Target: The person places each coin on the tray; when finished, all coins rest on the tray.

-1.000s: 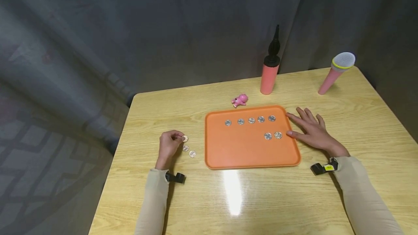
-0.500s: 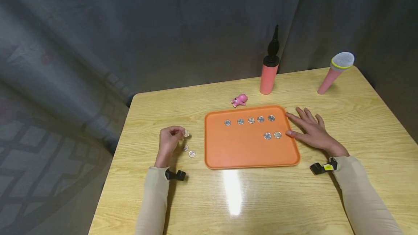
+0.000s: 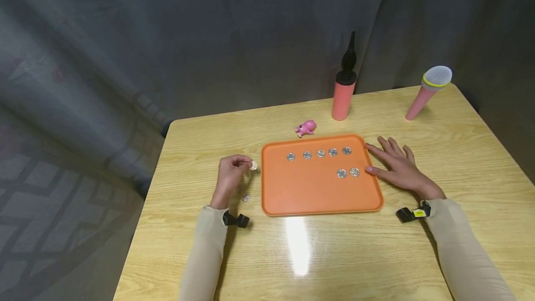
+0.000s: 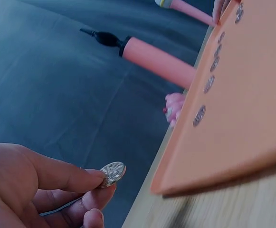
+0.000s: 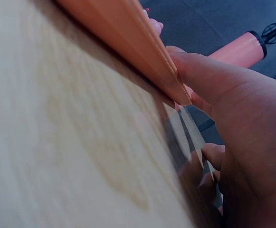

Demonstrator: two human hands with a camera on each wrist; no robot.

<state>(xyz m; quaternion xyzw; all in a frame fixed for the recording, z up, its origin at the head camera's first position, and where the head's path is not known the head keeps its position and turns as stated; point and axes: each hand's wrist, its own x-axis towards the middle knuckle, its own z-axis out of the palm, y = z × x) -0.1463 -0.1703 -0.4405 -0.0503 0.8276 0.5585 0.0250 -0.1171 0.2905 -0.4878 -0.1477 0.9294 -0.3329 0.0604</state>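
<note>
My left hand [image 3: 231,173] pinches a silver coin [image 3: 253,165] [image 4: 113,172] between thumb and forefinger, lifted just left of the orange tray [image 3: 309,194]. Several coins lie on the tray: a row near its far edge [image 3: 320,153] and two more [image 3: 348,173] toward its right side. One loose coin [image 3: 245,197] lies on the table beside my left wrist. My right hand [image 3: 397,166] rests flat on the table with straight fingers, its thumb [image 5: 209,80] touching the tray's right rim.
A pink balloon pump [image 3: 343,92] stands behind the tray, a small pink toy [image 3: 306,127] lies near its far edge, and a pink toy microphone [image 3: 427,92] leans at the far right. Grey curtains hang behind the wooden table [image 3: 292,254].
My left hand has lifted the coin off the table and carried it right, toward the tray's left edge. Only one loose coin now shows on the table. The right hand has not moved.
</note>
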